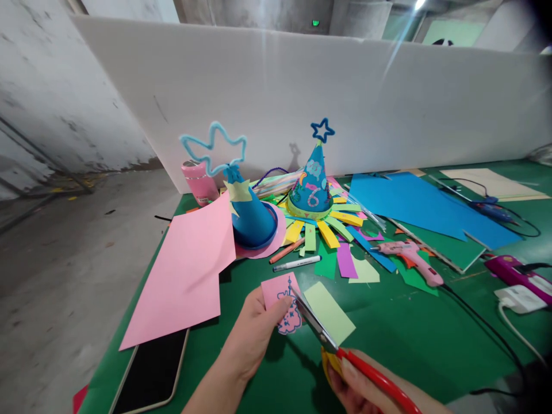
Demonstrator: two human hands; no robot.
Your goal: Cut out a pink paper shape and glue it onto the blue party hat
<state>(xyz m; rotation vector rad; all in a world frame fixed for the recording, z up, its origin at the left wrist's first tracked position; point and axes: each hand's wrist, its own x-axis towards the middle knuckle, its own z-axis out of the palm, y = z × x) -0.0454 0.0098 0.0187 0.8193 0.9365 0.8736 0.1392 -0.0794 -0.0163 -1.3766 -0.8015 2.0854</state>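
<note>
Between thumb and fingers, my left hand (256, 322) grips a small piece of pink paper (276, 289) with a dark blue wavy outline drawn on it. A pair of scissors (366, 368) with red and yellow handles is in my right hand (349, 376). Its blades point up and left, and their tips meet the pink paper near the drawing. Part of the drawing lies under my left thumb. Just right of the blades, a light green paper rectangle (331, 313) lies on the green table (397, 328).
Behind stand a blue cone hat (252, 215) and a decorated cone hat (314, 178) with paper strips round it. Pink sheets (185, 276) partly cover a phone (150, 368) at left. A marker (297, 263), a pink glue gun (409, 259) with its cord, and a blue sheet (414, 201) lie around.
</note>
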